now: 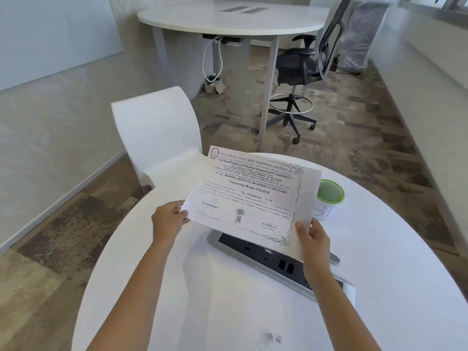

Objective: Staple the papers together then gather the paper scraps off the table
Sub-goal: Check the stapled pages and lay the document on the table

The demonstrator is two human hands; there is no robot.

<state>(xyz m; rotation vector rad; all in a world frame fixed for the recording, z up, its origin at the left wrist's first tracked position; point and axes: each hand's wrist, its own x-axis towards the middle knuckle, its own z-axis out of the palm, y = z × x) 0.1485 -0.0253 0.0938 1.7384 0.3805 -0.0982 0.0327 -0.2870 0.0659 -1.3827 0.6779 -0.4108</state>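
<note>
Both hands hold up the papers [250, 196], printed certificate sheets stacked together, above the white round table [379, 287]. My left hand [168, 220] pinches the lower left corner. My right hand [312, 236] grips the lower right edge with the thumb on top. A few small white paper scraps [273, 338] lie on the table near its front edge. A grey object [334, 258], possibly the stapler, pokes out from behind my right wrist and is mostly hidden.
A black socket panel [266, 257] is set into the table under the papers. A green-rimmed cup [329, 196] stands at the right, behind the sheets. A white chair [157, 133] faces the table's far side. Farther back stand another table [228, 19] and a black office chair [298, 69].
</note>
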